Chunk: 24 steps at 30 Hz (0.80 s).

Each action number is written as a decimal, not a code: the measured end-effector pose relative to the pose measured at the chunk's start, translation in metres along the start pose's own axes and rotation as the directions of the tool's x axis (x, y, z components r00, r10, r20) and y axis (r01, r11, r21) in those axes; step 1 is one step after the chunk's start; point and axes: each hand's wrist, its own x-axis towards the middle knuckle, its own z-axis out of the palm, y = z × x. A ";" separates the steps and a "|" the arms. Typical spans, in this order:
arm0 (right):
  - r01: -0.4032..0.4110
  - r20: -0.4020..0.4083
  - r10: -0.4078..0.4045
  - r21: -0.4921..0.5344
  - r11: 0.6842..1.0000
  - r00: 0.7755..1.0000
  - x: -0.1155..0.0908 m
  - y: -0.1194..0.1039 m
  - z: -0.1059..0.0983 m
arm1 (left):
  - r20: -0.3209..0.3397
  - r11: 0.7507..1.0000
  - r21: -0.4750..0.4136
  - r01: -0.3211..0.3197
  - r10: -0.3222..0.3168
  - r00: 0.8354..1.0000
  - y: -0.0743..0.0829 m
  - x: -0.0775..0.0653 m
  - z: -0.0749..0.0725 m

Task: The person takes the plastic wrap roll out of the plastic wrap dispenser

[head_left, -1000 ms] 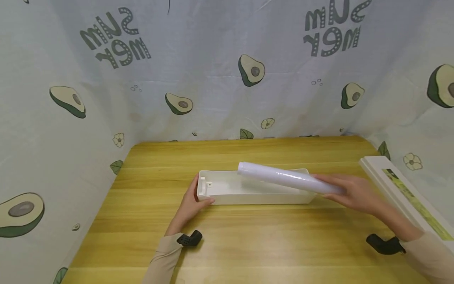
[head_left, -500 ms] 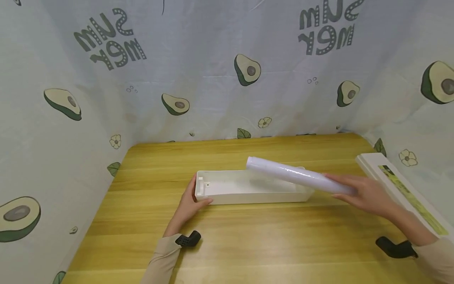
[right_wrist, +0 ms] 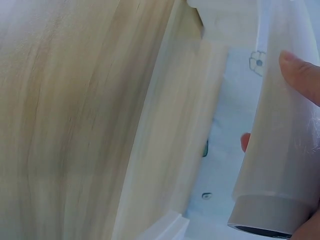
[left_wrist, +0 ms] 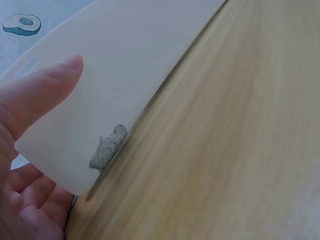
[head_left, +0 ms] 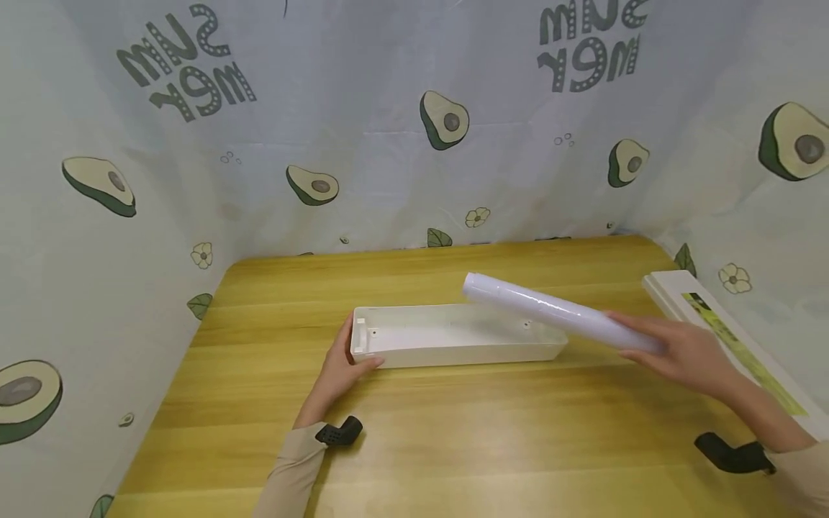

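A long white plastic box (head_left: 447, 355), its top uncovered, sits on the wooden table. My left hand (head_left: 338, 367) grips its left end; the left wrist view shows the thumb (left_wrist: 47, 85) lying on the outside of the long wall and the other fingers around the end. A white roll of film (head_left: 557, 311) with a shiny clear surface is held by my right hand (head_left: 683, 352) near its right end. It slants over the box's right part, left end higher, hiding some of the far rim. In the right wrist view its hollow core end (right_wrist: 270, 215) shows.
A long white lid-like piece (head_left: 745, 349) with a green and yellow label lies at the table's right edge. The wooden table (head_left: 453, 446) is bordered at the back and sides by a white curtain (head_left: 376, 79) printed with avocados.
My right hand has moved the roll rightward and raised its left end, so more of the box's inside shows. My left hand keeps its grip on the box. The head view has shifted slightly.
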 end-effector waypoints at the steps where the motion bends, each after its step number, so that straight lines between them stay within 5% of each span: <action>1: -0.006 0.003 0.006 -0.003 1.000 1.000 -0.001 0.001 -0.001 | 0.001 1.000 -0.001 0.003 -0.003 1.000 0.000 0.000 0.000; 24: -0.098 -0.007 0.098 -0.010 0.995 0.995 -0.020 0.007 -0.014 | 0.004 1.000 -0.015 -0.012 0.012 1.000 -0.001 0.000 0.001</action>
